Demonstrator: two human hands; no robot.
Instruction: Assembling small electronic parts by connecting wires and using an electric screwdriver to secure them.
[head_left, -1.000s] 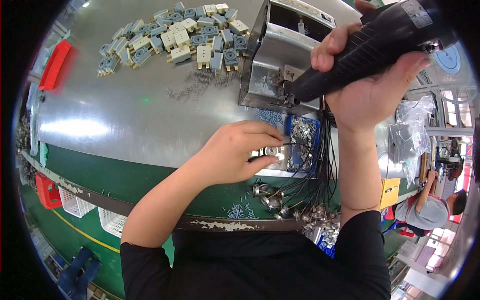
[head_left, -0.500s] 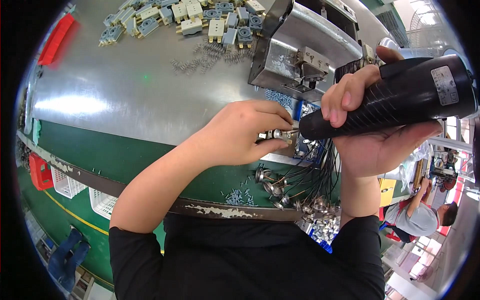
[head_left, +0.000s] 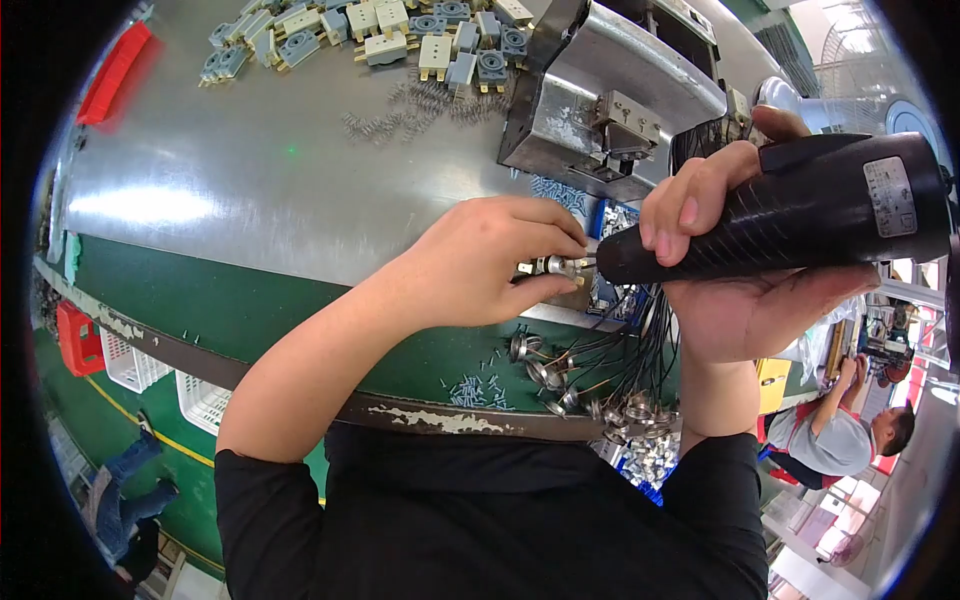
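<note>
My right hand (head_left: 715,240) is wrapped round a black electric screwdriver (head_left: 800,205), held nearly level with its tip toward the left. Between the thumb and fingers of my left hand (head_left: 505,260) is a small metal part with terminals (head_left: 553,266); its exact kind is not clear. The screwdriver's thin bit meets the right end of this part, or comes very close to it. Just beyond the fingers lies a heap of small screws (head_left: 560,195). Blue trays of small metal parts (head_left: 608,300) sit partly hidden under the screwdriver's nose.
Grey and cream connector blocks (head_left: 435,55) and loose springs (head_left: 430,105) cover the far part of the metal table. A bent metal fixture (head_left: 610,100) stands behind my hands. Wired round metal parts (head_left: 545,375) and screws (head_left: 480,392) lie near the edge. Another person (head_left: 830,435) sits at right.
The rear of the screwdriver has dipped slightly, with my right hand tilting along. My left hand stays on the metal part. At lower left, a person on the floor has shifted position.
</note>
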